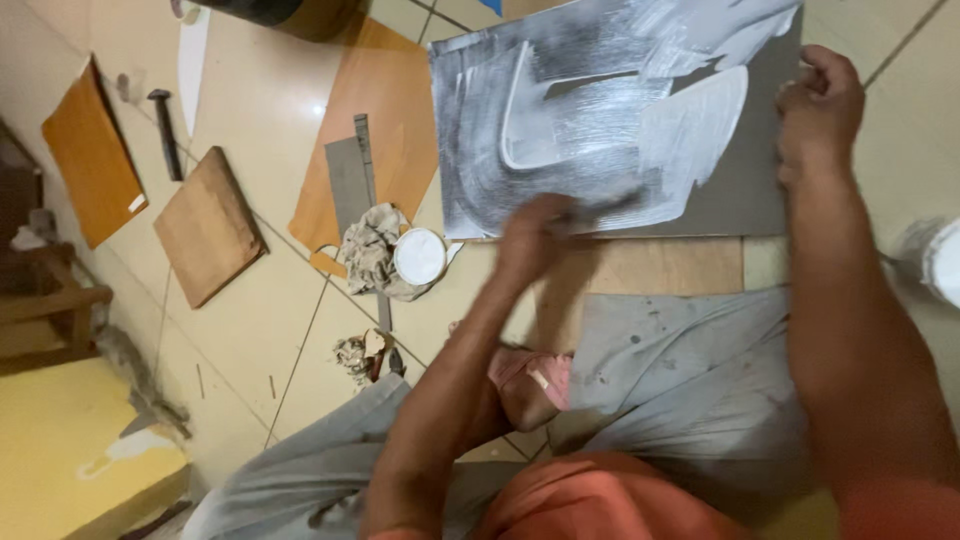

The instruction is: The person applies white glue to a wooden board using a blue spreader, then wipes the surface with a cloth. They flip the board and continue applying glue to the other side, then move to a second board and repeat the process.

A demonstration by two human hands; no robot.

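A grey board (740,190) lies flat on the tiled floor, much of it smeared with white paste (690,130). My left hand (535,240) is blurred at the board's near edge and closed around a dark flat tool (605,205) whose blade lies on the wet paste. My right hand (820,105) grips the board's right edge, fingers curled over it. Under the board's near edge a plain wooden panel (670,265) shows. My knees in grey trousers (690,370) are just below it.
Left of the board, a white round lid (420,256) rests on a crumpled rag (370,245), beside a metal square (352,180) on an orange sheet (385,100). Further left lie a wooden block (208,225), a hammer (165,130) and an orange panel (92,155). A white container (940,260) stands at right.
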